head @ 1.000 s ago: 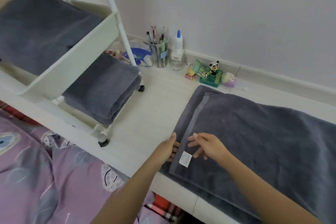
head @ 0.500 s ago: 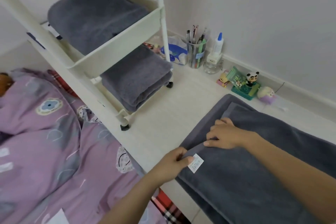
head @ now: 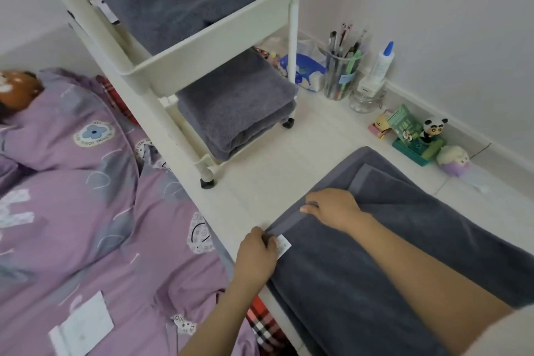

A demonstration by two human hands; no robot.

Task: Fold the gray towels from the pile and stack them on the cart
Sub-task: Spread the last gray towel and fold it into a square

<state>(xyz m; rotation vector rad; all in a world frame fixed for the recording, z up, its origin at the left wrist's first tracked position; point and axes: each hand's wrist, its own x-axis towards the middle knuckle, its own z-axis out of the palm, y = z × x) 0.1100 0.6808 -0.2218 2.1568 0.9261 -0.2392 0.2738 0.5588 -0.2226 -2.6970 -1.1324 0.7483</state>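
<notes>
Pinching near corner of gray towel (head: 375,254) by white label (head: 283,246): left hand (head: 257,251), fingers curled on hem. Right hand (head: 332,206) grips same edge further along, fingers curled over fold. Towel lies flat on white desk (head: 260,182), atop another. Folded towels (head: 234,107) on white cart (head: 202,46) lower shelf, one on upper. Pen cup (head: 342,72), glue bottle (head: 383,59) by wall.

Both hands now grip the gray towel's (head: 375,254) near edge: left hand (head: 255,254) beside the label (head: 283,245), right hand (head: 332,206) farther up the frame.
</notes>
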